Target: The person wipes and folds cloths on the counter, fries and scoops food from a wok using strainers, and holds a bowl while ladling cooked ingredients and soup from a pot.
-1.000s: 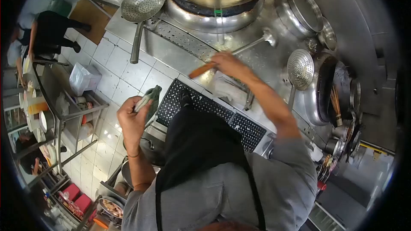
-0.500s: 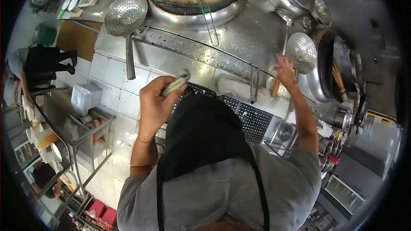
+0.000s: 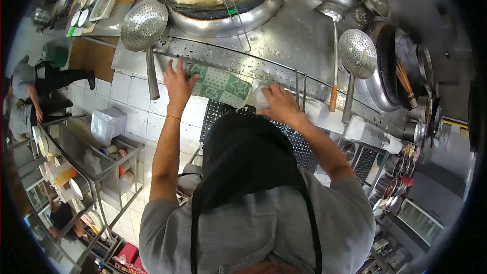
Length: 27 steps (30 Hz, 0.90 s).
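Observation:
A green and white checked cloth [image 3: 220,85] lies spread flat along the counter's front ledge. At its left end is my left hand [image 3: 177,87], open, fingers spread, with nothing in it. My right hand [image 3: 283,104] rests at the ledge to the right of the cloth, fingers stretched out over a white folded cloth [image 3: 259,96]; I cannot tell how firmly it touches. Just right of that hand stand the metal arms of a pair of tongs [image 3: 301,91]. Beyond them are a ladle [image 3: 334,61] with a wooden handle end and a perforated skimmer [image 3: 357,53].
A wok [image 3: 223,15] of pale food in oil sits ahead, a wire strainer [image 3: 231,7] with a green band lying across it. Another perforated skimmer [image 3: 144,25] juts over the counter at left. Bamboo sticks [image 3: 404,85] lie in a wok at right. People [image 3: 33,86] stand at far left.
The cloth bunched in my left hand now lies spread on the ledge, and that hand is open. My right hand has moved left from the ladle handle to the white cloth.

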{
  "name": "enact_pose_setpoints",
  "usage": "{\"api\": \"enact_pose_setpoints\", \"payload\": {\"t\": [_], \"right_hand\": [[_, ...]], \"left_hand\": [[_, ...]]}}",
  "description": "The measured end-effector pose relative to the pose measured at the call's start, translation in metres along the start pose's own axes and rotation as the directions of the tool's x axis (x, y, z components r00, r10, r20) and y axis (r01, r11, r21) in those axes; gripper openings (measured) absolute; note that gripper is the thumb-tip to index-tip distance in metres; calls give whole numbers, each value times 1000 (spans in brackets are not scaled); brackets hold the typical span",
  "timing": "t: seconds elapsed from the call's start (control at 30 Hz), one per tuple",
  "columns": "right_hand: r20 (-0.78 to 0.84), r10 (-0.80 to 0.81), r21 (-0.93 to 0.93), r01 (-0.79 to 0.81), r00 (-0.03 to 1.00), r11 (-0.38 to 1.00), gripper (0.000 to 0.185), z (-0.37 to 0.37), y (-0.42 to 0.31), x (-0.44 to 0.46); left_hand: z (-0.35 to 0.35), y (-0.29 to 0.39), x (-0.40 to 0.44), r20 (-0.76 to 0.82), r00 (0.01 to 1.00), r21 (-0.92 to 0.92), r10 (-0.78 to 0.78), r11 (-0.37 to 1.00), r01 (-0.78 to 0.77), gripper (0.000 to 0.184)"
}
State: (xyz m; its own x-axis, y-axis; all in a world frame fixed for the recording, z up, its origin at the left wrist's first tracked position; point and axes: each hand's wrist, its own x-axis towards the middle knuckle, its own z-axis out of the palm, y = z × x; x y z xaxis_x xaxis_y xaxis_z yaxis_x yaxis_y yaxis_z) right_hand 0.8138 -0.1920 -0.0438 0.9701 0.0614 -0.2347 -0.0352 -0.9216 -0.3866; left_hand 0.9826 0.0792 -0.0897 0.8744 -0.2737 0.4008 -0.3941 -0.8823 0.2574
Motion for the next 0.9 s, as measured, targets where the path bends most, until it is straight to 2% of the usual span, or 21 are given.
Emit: {"api": "enact_pose_setpoints", "payload": {"t": [0.03, 0.07, 0.1, 0.17, 0.2, 0.27, 0.43, 0.5, 0.57, 0.63, 0.7, 0.77, 0.83, 0.87, 0.9], "right_hand": [[64, 74, -72, -69, 995, 995, 59, 4, -2, 2], [49, 55, -77, -51, 997, 996, 67, 11, 1, 5], [70, 53, -86, -47, 996, 995, 67, 16, 2, 7], [15, 124, -69, -123, 992, 990, 69, 22, 2, 17], [39, 116, -109, -111, 992, 988, 70, 22, 5, 22], [45, 126, -78, -123, 991, 989, 68, 19, 5, 22], [38, 137, 39, -139, 990, 990, 59, -3, 7, 9], [-55, 136, 82, -131, 989, 988, 59, -13, 5, 1], [-74, 118, 71, -113, 990, 991, 59, -11, 8, -1], [-164, 50, 70, -39, 985, 997, 58, -9, 10, -2], [-127, 58, 89, -47, 990, 995, 57, -12, 10, -1], [-89, 70, 109, -60, 994, 992, 57, -11, 9, 0], [-101, 63, 85, -54, 993, 995, 56, -8, 10, 1], [-102, 63, 83, -54, 993, 995, 56, -8, 10, 0], [-117, 51, 82, -41, 992, 996, 56, -7, 10, 0]], "left_hand": [[-1, 8, -2, 1, 1000, -8, -10, 1000, 10, 44], [-7, 20, -3, 135, 965, -147, 225, 968, -205, 49], [-10, 32, -11, 231, 861, -310, 453, 873, -376, 53], [-3, 53, -30, 311, 624, -428, 716, 692, -581, 48], [6, 55, -35, 310, 643, -423, 700, 708, -566, 48], [26, 59, -44, 322, 590, -422, 740, 670, -611, 45], [37, 66, -50, 341, 645, -347, 684, 729, -590, 46], [37, 70, -52, 352, 657, -342, 667, 745, -573, 47], [40, 81, -54, 366, 681, -334, 634, 772, -540, 47], [44, 91, -57, 351, 696, -350, 627, 777, -523, 47], [46, 104, -61, 338, 737, -357, 586, 804, -476, 47], [43, 114, -61, 356, 736, -344, 576, 813, -470, 47], [34, 121, -55, 514, 630, -186, 582, 792, -581, 48], [39, 116, -57, 512, 630, -186, 583, 792, -581, 48], [47, 108, -59, 456, 683, -281, 570, 821, -498, 48]]}}
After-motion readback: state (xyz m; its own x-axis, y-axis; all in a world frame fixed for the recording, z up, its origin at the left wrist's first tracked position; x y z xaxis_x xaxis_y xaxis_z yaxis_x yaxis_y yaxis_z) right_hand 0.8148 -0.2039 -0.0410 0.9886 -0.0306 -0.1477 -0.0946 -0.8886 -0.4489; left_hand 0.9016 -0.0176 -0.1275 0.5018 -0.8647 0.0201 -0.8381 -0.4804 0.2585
